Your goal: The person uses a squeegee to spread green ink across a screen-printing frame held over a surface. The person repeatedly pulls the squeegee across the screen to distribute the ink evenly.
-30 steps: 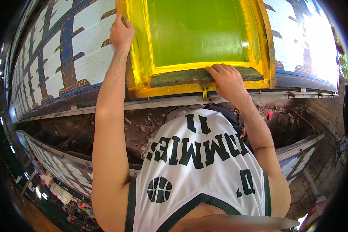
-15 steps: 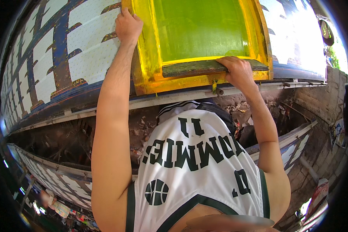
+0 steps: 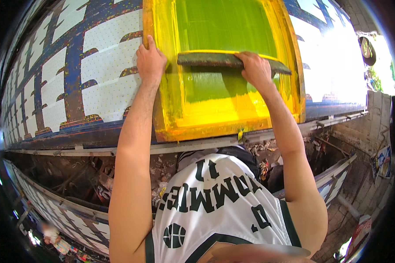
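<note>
Bright light shines on the right side of a long blue desk (image 3: 73, 83), which runs across the top of the frame. White pieces with tiny dots (image 3: 112, 33) lie on it in rows, at the upper left and upper right. At the top middle is a wooden screen frame (image 3: 297, 90), all smeared with yellow. Its mesh (image 3: 224, 26) looks green in the upper part, and bright yellow ink (image 3: 206, 115) covers the lower part.

One long, dark squeegee (image 3: 208, 60) lies across the mesh, near the top middle of the picture, with its right end a bit lower. Yellow ink makes a thin line along its top edge. The right hand (image 3: 256, 70) has its fingers curled over the squeegee, gripping it right of its middle. The left hand (image 3: 152, 63) rests on the left side of the screen frame. I cannot tell how tightly its fingers hold on.

Below, the person wears a white jersey (image 3: 215, 210) with dark green edges. Another desk (image 3: 74, 210) with white pieces stretches across the lower left.
</note>
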{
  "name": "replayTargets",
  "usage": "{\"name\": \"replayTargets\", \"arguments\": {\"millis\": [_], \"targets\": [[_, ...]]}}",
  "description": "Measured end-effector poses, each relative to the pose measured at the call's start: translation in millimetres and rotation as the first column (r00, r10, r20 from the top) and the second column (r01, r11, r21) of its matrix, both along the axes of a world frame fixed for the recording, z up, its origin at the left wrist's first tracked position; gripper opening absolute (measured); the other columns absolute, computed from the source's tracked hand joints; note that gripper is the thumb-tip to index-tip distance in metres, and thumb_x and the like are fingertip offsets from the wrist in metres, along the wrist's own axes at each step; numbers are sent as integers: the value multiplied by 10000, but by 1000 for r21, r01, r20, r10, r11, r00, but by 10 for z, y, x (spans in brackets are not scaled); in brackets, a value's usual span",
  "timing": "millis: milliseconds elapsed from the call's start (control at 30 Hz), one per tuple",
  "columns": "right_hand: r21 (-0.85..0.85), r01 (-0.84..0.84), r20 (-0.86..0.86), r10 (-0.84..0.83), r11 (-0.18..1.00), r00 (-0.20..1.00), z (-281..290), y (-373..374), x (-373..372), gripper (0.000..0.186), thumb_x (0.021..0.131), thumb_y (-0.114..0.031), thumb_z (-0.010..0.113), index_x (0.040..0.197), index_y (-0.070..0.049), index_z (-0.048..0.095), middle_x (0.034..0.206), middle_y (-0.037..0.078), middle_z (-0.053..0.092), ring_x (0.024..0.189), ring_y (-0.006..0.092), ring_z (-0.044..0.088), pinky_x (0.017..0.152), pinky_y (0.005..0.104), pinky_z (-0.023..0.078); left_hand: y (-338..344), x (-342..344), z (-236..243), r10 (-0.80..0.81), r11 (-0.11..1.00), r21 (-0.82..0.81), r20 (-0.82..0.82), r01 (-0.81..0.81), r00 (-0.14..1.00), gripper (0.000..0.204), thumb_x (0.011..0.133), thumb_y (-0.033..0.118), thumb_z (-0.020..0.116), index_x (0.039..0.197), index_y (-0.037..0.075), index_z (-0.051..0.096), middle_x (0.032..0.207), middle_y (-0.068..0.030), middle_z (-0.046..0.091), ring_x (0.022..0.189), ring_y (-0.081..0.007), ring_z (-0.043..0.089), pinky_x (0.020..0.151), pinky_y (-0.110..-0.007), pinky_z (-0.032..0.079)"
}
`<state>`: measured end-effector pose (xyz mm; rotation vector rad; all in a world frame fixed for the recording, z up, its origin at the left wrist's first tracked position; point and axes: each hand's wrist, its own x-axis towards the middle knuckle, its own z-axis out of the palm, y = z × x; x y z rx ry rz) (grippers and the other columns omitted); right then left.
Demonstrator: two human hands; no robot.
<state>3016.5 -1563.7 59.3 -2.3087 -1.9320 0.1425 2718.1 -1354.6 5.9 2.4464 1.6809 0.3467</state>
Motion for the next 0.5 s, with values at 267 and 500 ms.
{"name": "replayTargets", "arguments": {"millis": [267, 500], "targets": [[-69, 21, 105, -14, 997, 994, -131, 1880, 954, 396, 881, -171, 715, 1267, -218, 791, 1154, 138, 796, 1088, 385, 761, 903, 529, 621, 23, 18, -147, 16, 988, 157, -58, -7, 998, 604, 1027, 181, 651, 1605, 56, 527, 1187, -219, 643, 1102, -400, 645, 910, -499, 575], [-58, -47, 190, 57, 997, 980, -175, 2893, 1579, 278, 844, -199, 707, 1064, -63, 808, 1052, 224, 797, 1030, 420, 772, 889, 544, 626, -9, 53, -85, 22, 989, 147, -19, -19, 1000, 642, 989, 140, 714, 1598, 56, 528, 1165, -213, 653, 1087, -410, 654, 883, -501, 585]]}}
